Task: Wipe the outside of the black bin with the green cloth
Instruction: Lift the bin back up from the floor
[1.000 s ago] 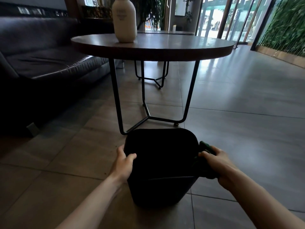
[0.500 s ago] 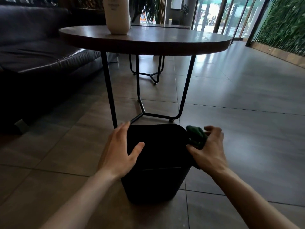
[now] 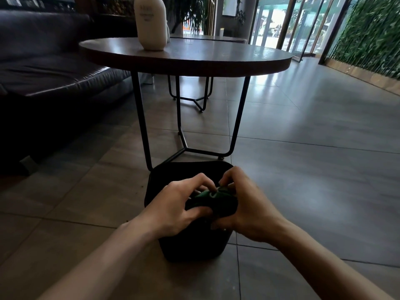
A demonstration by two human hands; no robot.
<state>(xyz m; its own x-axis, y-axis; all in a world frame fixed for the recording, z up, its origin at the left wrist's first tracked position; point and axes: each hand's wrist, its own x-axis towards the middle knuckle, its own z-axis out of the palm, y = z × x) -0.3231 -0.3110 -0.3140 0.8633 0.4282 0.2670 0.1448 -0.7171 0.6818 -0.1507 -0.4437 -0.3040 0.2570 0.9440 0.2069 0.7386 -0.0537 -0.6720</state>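
Observation:
The black bin (image 3: 173, 180) stands on the tiled floor just in front of the round table's legs. Above its open top, the crumpled green cloth (image 3: 213, 199) is held between both hands. My left hand (image 3: 181, 204) grips the cloth's left side with curled fingers and thumb. My right hand (image 3: 246, 204) grips its right side, fingers pinching the top folds. Most of the bin's near wall and rim is hidden behind my hands and forearms.
A round wooden table (image 3: 194, 59) on thin black metal legs (image 3: 140, 126) stands right behind the bin, with a white bottle (image 3: 150, 22) on it. A dark leather sofa (image 3: 47, 68) fills the left. Open tiled floor (image 3: 313, 169) stretches right toward glass doors.
My left hand left the bin's left rim and moved right onto the cloth. My right hand brought the cloth from the bin's right side to above its middle.

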